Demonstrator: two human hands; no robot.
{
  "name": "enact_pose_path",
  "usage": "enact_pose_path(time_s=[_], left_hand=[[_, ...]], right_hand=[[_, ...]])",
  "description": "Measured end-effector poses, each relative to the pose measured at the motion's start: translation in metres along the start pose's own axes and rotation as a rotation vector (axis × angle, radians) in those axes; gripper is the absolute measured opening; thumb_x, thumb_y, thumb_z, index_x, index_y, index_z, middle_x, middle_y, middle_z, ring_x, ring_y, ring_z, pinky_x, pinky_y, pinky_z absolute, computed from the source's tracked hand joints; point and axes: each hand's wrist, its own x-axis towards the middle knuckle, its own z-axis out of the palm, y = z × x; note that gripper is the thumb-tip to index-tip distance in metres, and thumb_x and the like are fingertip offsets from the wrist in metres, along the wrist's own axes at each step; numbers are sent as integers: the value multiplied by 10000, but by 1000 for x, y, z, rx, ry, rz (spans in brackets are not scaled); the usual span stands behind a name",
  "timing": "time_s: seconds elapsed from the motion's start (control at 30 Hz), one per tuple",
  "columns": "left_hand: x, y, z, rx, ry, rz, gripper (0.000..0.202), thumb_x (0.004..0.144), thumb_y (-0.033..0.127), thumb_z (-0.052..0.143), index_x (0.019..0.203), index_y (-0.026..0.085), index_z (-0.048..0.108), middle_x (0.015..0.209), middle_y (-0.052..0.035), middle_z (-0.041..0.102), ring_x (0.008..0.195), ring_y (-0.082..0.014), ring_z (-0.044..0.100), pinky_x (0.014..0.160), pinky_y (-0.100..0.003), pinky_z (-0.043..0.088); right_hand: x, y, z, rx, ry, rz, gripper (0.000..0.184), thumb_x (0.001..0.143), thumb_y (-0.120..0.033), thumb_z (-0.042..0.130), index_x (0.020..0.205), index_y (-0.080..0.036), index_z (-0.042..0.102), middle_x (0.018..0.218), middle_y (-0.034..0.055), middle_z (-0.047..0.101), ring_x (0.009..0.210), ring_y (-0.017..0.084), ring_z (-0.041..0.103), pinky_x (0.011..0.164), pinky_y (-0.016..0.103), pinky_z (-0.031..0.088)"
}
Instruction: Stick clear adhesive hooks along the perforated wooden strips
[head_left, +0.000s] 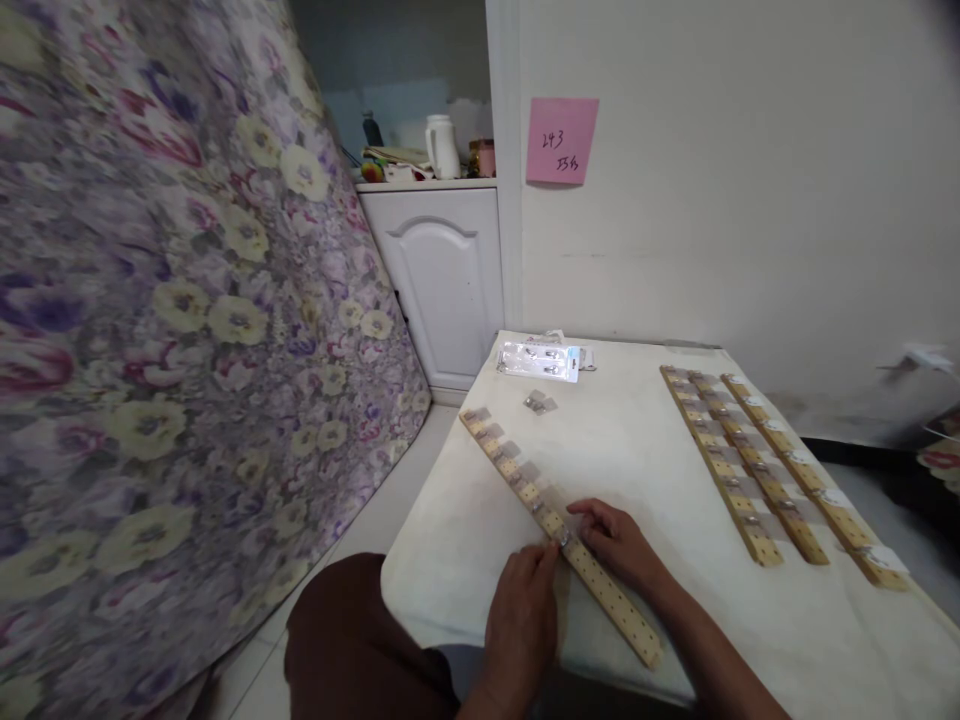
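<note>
A long pale wooden strip (611, 597) with rows of small holes lies slantwise across the white table in front of me. Small metal pieces with clear plastic tabs (508, 467) sit along its far part, while the near end is bare wood. My left hand (523, 607) is closed, its fingertips pinching a small shiny metal piece (565, 541) on the strip. On the strip's other side, my right hand (616, 541) rests close by with its index finger stretched out and the others loosely bent. I see nothing held in it.
Three similar strips with fitted pieces (721, 465) lie at the right of the table (600, 425). Near the back are a clear blister pack (540, 361) and some loose small pieces (539, 403). A floral curtain (202, 330) hangs at left, beside a white cabinet (450, 285).
</note>
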Motion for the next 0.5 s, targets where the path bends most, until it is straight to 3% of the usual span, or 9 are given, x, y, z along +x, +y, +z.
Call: enact_pose_path(time_s=[0.3, 0.5], left_hand=[[1, 4, -3, 38, -15, -23, 548, 764, 16, 364, 1272, 196, 463, 1092, -86, 552, 993, -210, 481, 880, -382, 446], [1, 5, -4, 23, 7, -9, 545, 770, 22, 367, 1275, 208, 454, 1080, -75, 544, 984, -202, 476, 874, -373, 447]], right_hand=[[-2, -7, 1, -69, 17, 9, 301, 729, -181, 478, 996, -182, 617, 662, -25, 540, 622, 143, 501, 586, 248, 380], [-2, -6, 5, -66, 36, 16, 237, 770, -291, 531, 964, -177, 606, 661, -18, 563, 625, 146, 518, 588, 252, 399]])
